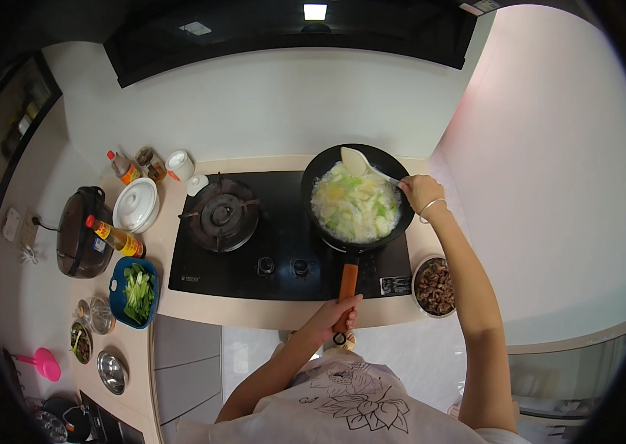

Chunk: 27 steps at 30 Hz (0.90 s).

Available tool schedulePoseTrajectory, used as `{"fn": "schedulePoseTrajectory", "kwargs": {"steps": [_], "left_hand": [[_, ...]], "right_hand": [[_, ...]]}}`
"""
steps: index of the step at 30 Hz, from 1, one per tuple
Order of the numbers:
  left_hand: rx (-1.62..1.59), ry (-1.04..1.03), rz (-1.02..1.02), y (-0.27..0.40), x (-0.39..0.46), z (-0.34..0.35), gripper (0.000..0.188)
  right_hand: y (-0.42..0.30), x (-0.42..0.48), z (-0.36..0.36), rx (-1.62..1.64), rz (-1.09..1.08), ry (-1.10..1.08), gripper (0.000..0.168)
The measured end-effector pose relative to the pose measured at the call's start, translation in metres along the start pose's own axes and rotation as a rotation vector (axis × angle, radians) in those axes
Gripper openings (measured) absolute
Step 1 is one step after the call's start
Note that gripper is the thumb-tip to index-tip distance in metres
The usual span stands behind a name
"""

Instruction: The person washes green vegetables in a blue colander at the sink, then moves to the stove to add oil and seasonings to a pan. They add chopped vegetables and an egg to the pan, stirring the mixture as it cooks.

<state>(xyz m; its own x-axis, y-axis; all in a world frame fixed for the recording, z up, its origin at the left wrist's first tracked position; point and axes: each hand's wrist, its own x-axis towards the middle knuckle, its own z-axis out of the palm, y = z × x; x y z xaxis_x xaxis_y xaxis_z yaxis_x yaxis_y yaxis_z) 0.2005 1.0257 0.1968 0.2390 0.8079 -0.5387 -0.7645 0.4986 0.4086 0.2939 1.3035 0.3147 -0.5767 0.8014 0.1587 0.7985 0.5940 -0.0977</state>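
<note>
A black wok (pixel 358 244) stands on the right burner of the black gas hob (pixel 285 233). Pale green sliced vegetables (pixel 354 205) simmer in bubbling liquid inside it. My left hand (pixel 336 318) grips the wok's orange-brown handle (pixel 348 283) near its end. With my right hand (pixel 421 191), which wears a bangle on the wrist, I hold a cream-coloured spatula (pixel 355 161) by its handle. Its head is over the far part of the wok, above the vegetables. Beside the hob, at the right, a metal bowl of cooked-looking chopped meat (pixel 435 288) sits partly behind my right forearm.
The left burner (pixel 224 215) holds no pan. Left of the hob stand a lidded white pot (pixel 136 205), a sauce bottle (pixel 116 236), a blue basket (pixel 114 294) of leafy greens, glass jars (pixel 102 315) and a steel bowl (pixel 112 373). A range hood (pixel 290 47) hangs above.
</note>
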Motion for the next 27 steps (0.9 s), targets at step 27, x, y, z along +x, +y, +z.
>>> {"fn": "schedulePoseTrajectory", "kwargs": {"steps": [27], "left_hand": [[0.051,0.021,0.019,-0.003,0.0,0.002,0.028]], "right_hand": [[0.016,-0.056,-0.067,-0.169,-0.293,0.098,0.019]]}}
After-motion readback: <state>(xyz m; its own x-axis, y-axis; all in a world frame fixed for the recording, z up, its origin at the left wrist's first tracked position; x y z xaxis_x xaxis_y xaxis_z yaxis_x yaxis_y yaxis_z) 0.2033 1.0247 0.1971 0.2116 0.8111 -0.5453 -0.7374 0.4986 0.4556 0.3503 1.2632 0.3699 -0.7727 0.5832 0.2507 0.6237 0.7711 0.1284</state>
